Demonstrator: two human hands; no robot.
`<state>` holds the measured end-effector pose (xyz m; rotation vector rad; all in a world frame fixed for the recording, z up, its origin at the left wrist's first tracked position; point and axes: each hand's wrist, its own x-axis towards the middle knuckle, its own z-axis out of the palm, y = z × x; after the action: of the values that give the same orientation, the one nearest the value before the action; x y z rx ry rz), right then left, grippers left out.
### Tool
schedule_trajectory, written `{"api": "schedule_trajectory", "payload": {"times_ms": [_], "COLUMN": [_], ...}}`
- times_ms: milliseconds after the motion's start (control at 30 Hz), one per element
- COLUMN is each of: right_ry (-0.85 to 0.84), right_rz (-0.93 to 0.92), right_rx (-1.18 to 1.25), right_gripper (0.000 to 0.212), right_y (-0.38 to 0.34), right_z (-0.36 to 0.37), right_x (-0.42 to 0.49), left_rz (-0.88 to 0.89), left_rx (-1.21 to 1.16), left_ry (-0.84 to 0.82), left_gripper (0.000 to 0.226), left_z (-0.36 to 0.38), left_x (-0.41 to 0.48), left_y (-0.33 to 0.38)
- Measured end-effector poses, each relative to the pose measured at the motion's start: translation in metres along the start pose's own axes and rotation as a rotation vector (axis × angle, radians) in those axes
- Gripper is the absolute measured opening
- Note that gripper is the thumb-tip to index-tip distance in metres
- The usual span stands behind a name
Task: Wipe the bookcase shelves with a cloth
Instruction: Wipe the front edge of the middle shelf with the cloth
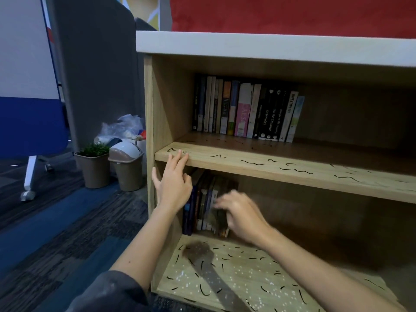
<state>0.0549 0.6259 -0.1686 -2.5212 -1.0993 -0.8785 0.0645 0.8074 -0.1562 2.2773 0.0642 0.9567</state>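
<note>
Left hand (173, 183) fingers straight, tips touching middle shelf (292, 179) front edge. Right hand (240, 215) at its four o'clock, blurred before lower books (200, 212); grip unclear. Hands apart.

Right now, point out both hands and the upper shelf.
left hand (173, 188): head view, back of hand.
right hand (243, 217): head view, back of hand.
upper shelf (225, 166): head view, front edge.

Upper shelf (292, 176) lies open right of its books (246, 109) — lower books (202, 206) crowd the left corner.
</note>
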Motion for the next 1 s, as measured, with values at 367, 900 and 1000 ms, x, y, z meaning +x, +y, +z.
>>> {"api": "schedule_trajectory", "payload": {"times_ms": [367, 900, 1000], "right_ry": [0.309, 0.493, 0.592], "right_rz": [0.102, 0.044, 0.133], "right_rx": [-0.102, 0.017, -0.038], "right_gripper": [0.043, 0.032, 0.035], "right_y": [0.042, 0.061, 0.081], "right_z": [-0.015, -0.052, -0.073], "right_x": [-0.03, -0.063, -0.047], "left_rz": [0.335, 0.378, 0.294], "left_rx": [0.066, 0.154, 0.072], "left_ry": [-0.074, 0.042, 0.083], "left_gripper": [0.05, 0.056, 0.054], "left_z": [0.023, 0.065, 0.069], "left_x": [-0.013, -0.026, -0.028], "left_y": [0.053, 0.049, 0.061]}}
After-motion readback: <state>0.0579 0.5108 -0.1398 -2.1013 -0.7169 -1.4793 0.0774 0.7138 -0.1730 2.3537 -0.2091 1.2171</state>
